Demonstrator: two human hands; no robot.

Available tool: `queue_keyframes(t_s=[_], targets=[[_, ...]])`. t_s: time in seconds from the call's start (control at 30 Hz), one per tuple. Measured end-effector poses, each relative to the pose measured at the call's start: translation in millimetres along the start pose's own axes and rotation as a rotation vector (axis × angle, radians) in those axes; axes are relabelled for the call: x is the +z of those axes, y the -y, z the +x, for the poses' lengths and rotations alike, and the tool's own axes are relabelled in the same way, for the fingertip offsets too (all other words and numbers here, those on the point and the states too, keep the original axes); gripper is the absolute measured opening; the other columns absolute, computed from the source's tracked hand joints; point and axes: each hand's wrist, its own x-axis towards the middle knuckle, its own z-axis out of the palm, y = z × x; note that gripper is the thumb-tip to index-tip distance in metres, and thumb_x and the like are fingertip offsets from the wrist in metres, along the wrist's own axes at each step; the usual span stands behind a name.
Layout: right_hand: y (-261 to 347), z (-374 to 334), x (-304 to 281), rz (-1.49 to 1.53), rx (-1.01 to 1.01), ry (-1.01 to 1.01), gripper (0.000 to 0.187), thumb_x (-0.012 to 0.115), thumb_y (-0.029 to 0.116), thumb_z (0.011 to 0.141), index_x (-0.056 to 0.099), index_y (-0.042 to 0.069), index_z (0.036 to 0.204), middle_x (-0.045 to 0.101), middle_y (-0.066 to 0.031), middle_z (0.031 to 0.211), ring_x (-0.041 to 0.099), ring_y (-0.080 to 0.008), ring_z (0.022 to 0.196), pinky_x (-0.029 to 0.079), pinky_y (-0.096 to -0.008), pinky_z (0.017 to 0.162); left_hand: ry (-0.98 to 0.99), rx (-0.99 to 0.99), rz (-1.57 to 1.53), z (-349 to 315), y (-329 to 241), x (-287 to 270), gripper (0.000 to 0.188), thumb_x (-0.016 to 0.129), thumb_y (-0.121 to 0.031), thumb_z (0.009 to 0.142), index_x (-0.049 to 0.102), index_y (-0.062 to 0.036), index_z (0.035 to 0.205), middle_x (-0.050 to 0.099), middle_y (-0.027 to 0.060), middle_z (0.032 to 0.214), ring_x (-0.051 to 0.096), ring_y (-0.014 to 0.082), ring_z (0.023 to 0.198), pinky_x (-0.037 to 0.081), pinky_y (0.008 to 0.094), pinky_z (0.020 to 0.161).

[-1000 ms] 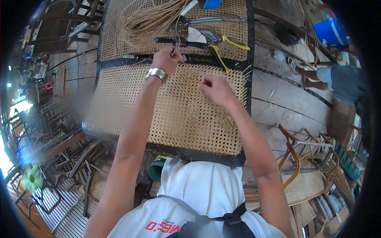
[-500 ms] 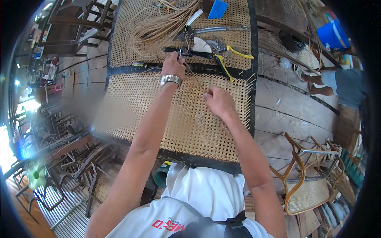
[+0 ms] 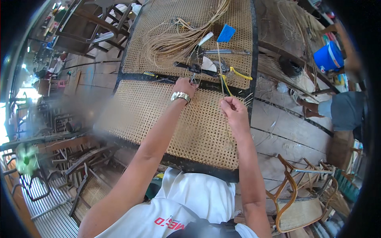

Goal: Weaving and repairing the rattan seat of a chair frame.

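Head view: right hand (image 3: 235, 110) pinches a thin, pale strand (image 3: 220, 67), grip closed; left hand (image 3: 184, 86) curls round a metallic tool (image 3: 193, 77).

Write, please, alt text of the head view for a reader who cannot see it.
A person's right hand pinches a thin strand over a woven cane panel, and the left hand holds a small metal item, mostly hidden. Beyond them lie a loose bundle of strands and yellow-handled shears.
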Motion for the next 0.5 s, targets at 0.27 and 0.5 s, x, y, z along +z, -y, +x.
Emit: queue_keyframes(t_s=[0.27,0.5], targets=[[71.4,-90.3,-14.5,0.002,-0.111,-0.413,0.014,0.064,0.012,0.097,0.067,0.001,0.105,0.062,-0.0017,0.084,0.059,-0.0102,0.078,0.051,-0.0266,0.075,-0.179,0.138,0.1,64.3,42.1,-65.5,0.021,0.056,-0.023,0.096,0.062,-0.0092,0.111,0.065,0.0147,0.112,0.07,0.0372,0.093,0.057,0.0487,0.079],[86.3,-200.8,-53.4,0.207,-0.493,-0.73,0.017,0.06,0.012,0.1,0.062,0.002,0.114,0.066,-0.0057,0.092,0.066,-0.0162,0.082,0.057,-0.031,0.08,0.013,0.371,0.078,73.7,109.6,-123.9,0.026,0.065,-0.024,0.09,0.069,-0.0106,0.112,0.072,0.0161,0.097,0.071,0.0295,0.091,0.056,0.0448,0.077]])
